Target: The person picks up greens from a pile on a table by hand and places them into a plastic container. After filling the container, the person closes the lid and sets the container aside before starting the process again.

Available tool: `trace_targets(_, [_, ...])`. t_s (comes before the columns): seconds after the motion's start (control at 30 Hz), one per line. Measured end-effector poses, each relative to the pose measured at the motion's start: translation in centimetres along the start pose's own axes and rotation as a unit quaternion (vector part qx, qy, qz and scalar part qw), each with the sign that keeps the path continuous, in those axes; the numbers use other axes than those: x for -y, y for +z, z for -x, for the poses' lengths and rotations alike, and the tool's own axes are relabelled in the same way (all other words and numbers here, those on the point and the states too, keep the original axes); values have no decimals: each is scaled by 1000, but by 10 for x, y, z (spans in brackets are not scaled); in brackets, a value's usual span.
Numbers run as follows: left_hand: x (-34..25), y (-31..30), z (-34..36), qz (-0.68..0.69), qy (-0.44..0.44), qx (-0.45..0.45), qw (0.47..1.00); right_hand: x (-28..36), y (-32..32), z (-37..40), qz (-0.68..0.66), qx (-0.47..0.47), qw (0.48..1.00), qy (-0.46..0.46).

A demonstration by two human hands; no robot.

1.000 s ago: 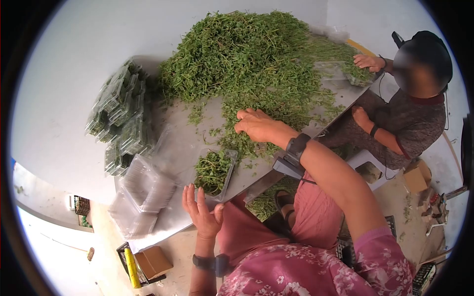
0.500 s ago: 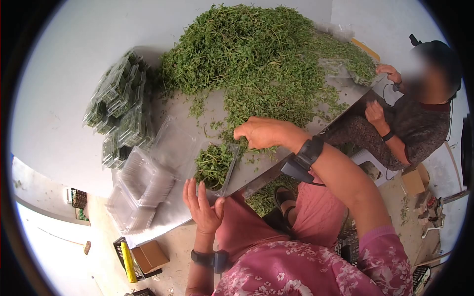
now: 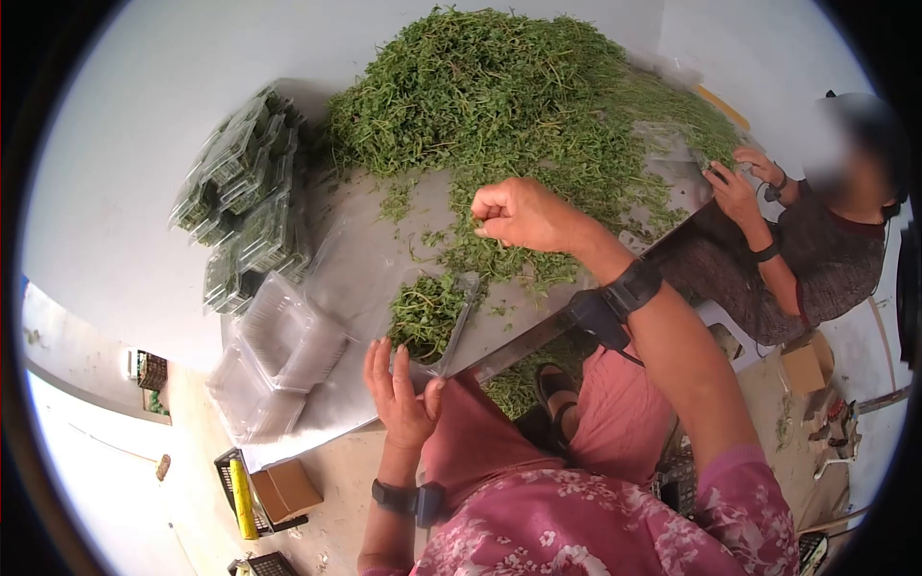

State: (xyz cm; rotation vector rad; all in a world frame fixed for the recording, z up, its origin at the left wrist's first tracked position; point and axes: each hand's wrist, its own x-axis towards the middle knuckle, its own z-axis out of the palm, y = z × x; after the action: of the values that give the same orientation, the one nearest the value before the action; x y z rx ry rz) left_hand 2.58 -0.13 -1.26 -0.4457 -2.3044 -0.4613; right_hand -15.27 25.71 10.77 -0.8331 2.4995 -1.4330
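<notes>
A clear plastic clamshell box (image 3: 465, 319) stands at the table's near edge with leafy green sprigs (image 3: 424, 312) in it. Its lid (image 3: 360, 264) lies folded back to the left. At the box's near left corner is my left hand (image 3: 405, 398), fingers spread; whether it touches the rim is hard to tell. My right hand (image 3: 526, 213) hovers over the near side of a large heap of greens (image 3: 490, 96), to the right of and beyond the box. Its fingers are curled together, and anything between them is hidden.
Filled, closed boxes (image 3: 245, 182) are stacked at the back left. Nearer, empty clear boxes (image 3: 283, 336) sit nested at the table edge. A co-worker (image 3: 816, 250) sits on the right with both hands at the greens. A crate (image 3: 235, 494) and a cardboard box (image 3: 286, 490) stand on the floor.
My right hand has risen away from the box, and its fingers have curled in. My left hand stays by the box. The co-worker's hands have come together at the greens.
</notes>
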Motion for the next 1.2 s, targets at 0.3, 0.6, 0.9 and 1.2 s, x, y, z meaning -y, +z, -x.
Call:
trace_targets(0.3, [-5,-11,-13,37,-10,1,999,15,21,-2,63,2,988,-142])
trace_targets(0.6, [-28,-10,-60,-81,19,218,972,-48,-52,9,259,6,957,127])
trace_targets(0.9, [-24,-6,-60,-50,22,177,983,-74,-35,11,337,55,930,140])
trace_targets(1.2, [-14,-3,-54,-40,32,153,987,-54,-51,17,159,-62,985,38])
